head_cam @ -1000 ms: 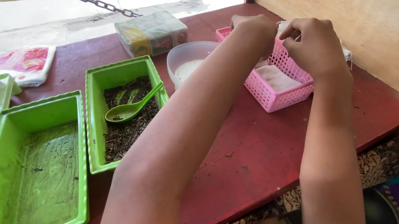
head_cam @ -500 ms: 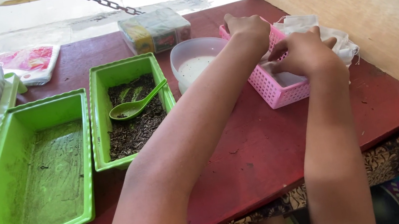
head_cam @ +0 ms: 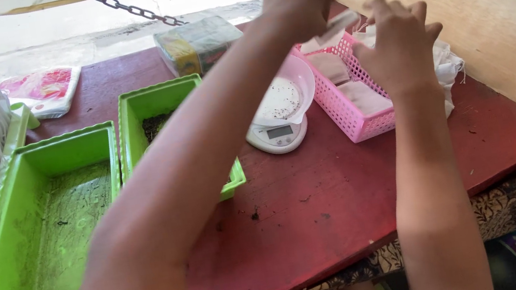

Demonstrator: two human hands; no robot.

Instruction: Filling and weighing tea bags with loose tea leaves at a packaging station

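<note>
Scale (head_cam: 279, 136) sits between tray (head_cam: 131, 127) and basket (head_cam: 365, 122).

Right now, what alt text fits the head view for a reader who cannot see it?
Both hands, left hand and right hand, pull a small pale bag up from a pink basket on a red table. Beside it stand a white scale and green trays.

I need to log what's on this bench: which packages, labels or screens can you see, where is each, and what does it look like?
Wrapped block package: far edge of the red table, behind the green trays; rectangular, clear wrap, yellow, green and red print.
Flat packet: far left; white with pink and red print.
Scale screen: front of the small white scale, between the green tray and the pink basket; small grey rectangle.
</note>
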